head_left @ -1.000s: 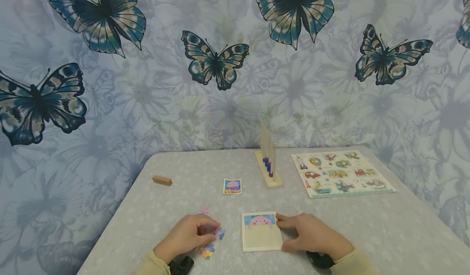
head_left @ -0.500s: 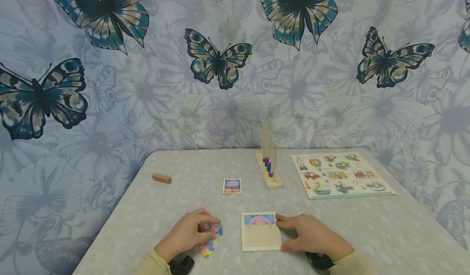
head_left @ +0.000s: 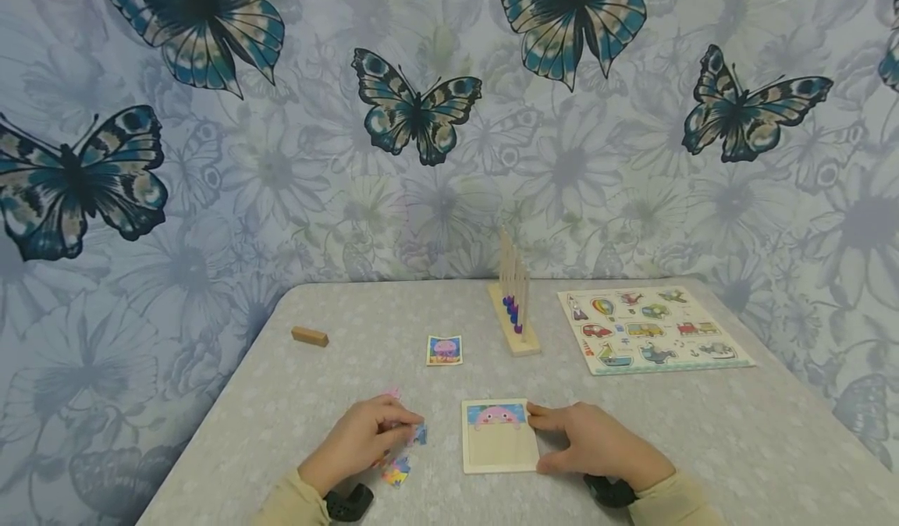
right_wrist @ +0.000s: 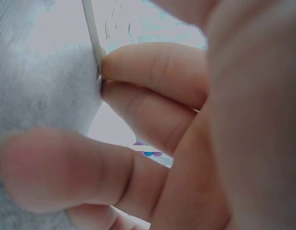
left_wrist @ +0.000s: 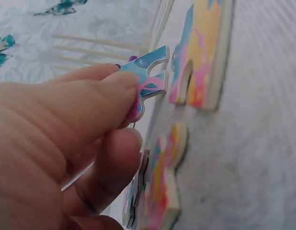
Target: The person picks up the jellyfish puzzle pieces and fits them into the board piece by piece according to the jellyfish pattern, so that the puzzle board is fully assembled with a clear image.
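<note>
Hands, two: the left hand [head_left: 361, 440], thumb and forefinger together, pinches one flat, blue-and-pink jigsaw piece [left_wrist: 150, 87] with a white edge, held just above other pieces; the right hand [head_left: 586, 440], thumb and fingers apart and largely straight, touches the right edge of one square, pale wooden puzzle tray [head_left: 499, 449] with its fingertips. Said tray lies flat on the grey, faintly patterned bench [head_left: 379, 319], between the hands, its far part filled by a strip of blue-and-pink picture [head_left: 495, 415] showing two eyes, the rest bare wood. Loose multicoloured jigsaw pieces [left_wrist: 200, 57], at least three, lie below and beside the left hand; exact number cannot be told, the hand covering some. Square picture card with a pink creature on blue [head_left: 445, 350], one, flat beyond the tray. Pale wooden rack with upright rods [head_left: 510, 329], one, carrying small blue and purple beads too small to count. Large, cream rectangular board with coloured vehicle pictures [head_left: 691, 365], one, at the far right. Oblong, brown wooden block [head_left: 310, 336], one, far left. Pale yellow sleeves [head_left: 291, 501], two; black wrist devices [head_left: 349, 502], two.
</note>
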{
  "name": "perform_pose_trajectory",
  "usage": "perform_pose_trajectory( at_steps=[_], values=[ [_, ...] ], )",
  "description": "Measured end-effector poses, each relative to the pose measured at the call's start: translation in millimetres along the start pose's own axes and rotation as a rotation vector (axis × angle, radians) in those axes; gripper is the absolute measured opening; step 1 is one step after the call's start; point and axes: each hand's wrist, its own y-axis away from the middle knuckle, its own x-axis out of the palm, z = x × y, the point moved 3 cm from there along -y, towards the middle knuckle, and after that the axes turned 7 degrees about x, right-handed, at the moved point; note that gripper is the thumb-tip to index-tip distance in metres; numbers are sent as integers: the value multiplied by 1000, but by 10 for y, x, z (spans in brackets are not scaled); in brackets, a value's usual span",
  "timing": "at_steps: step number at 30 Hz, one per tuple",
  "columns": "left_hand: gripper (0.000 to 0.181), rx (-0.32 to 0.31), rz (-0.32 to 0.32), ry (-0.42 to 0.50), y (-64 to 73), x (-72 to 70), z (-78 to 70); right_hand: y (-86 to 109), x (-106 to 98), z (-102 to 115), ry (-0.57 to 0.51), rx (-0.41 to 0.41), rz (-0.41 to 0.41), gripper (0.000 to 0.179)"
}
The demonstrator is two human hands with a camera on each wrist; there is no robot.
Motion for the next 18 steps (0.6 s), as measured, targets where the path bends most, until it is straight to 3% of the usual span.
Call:
perform_pose_trajectory(
  at_steps=[4,10,14,18],
  values=[
    [18,4,-23,-13,-9,5,7,3,-9,2,4,0,-1,69],
    [15,-20,-86,37,-37,-9,-58,-2,-11,5,1,-4,1,69],
    [12,-62,-114,65,-121,11,-192,4,-10,5,-1,-2,-3,69],
    [9,-64,-75,104,-266,116,-389,5,1,3,6,-12,-6,69]
  ],
)
